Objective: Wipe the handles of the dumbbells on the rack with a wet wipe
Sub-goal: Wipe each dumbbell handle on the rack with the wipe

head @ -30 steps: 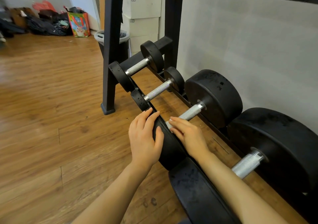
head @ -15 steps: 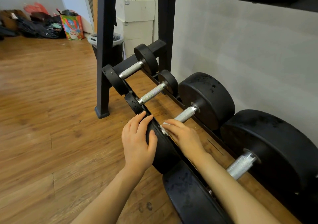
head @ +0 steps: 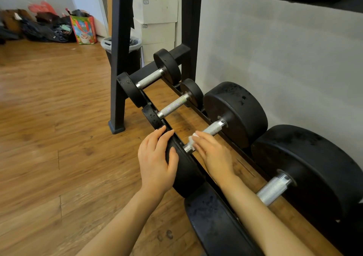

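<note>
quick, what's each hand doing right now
Left hand: open, resting on the dumbbell's front weight.
Right hand: holds the wet wipe on the handle.

I see open gap between rack rails (head: 177, 119); big black heads (head: 235, 112) wall off handle (head: 213, 128) either side.

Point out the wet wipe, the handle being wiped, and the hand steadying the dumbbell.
wet wipe (head: 193, 137): head view, white wad showing past the fingertips.
handle being wiped (head: 213, 128): head view, bare knurled steel beyond the wipe.
left hand (head: 156, 161): head view, back of the hand, resting on the near weight head.
</note>
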